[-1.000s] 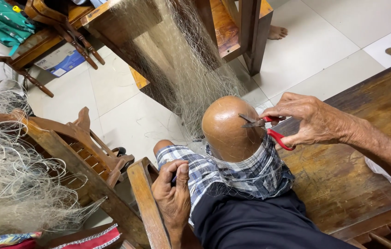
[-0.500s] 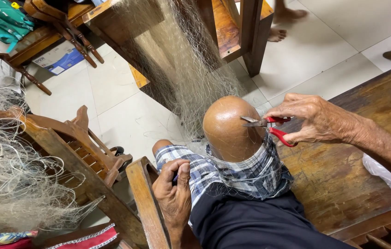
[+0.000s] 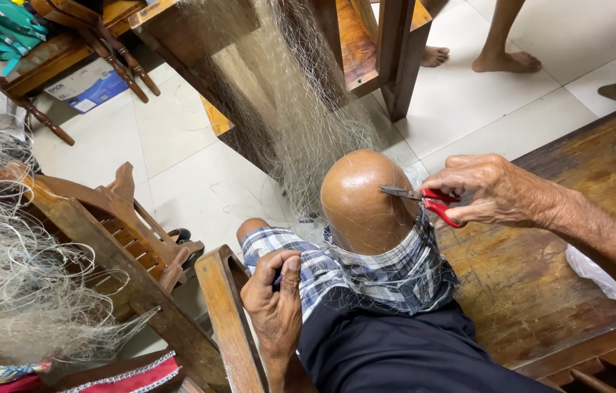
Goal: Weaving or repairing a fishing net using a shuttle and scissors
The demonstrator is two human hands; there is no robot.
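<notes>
My right hand [image 3: 493, 191] grips red snips [image 3: 424, 198] at 2 o'clock, blades touching net [image 3: 286, 109] draped over my knee [image 3: 362, 200]. My left hand [image 3: 275, 306], at 7 o'clock, pinches a thin blue tool [image 3: 279, 276] against my checked cloth [image 3: 352, 273].

A right hand [image 3: 493, 191] is holding red-handled scissors [image 3: 424, 198] against fine netting [image 3: 290, 124] draped over a raised knee [image 3: 362, 200], while the left hand [image 3: 273, 302] is resting on checked cloth [image 3: 366, 273] beside a wooden chair arm [image 3: 226, 320].
</notes>
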